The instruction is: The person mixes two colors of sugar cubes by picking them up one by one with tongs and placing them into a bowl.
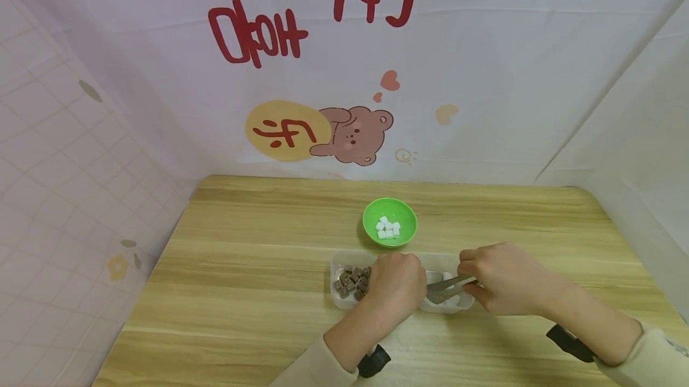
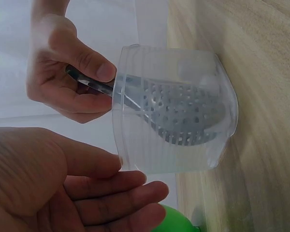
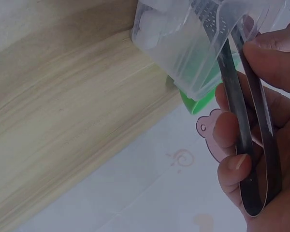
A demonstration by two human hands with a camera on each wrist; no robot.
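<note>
My left hand (image 1: 395,285) pinches the rim of a clear plastic container (image 2: 140,157), with the thumb at its corner and the other fingers alongside. My right hand (image 1: 503,279) grips a pair of metal tongs (image 3: 232,89). The perforated ends of the tongs (image 2: 183,113) reach down into the container, beside white pieces (image 3: 154,26) near its bottom. Whether they pinch one of these I cannot tell. Left of my left hand, brown cubes (image 1: 350,282) fill a clear compartment, partly covered by the hand; whether it joins the other container is hidden.
Behind the containers stands a green bowl (image 1: 405,212) with several white cubes (image 1: 389,234) in it. Everything rests on a wood-grain table (image 1: 242,279). A printed white cloth (image 1: 511,106) hangs at the back, and pale sheets close off both sides.
</note>
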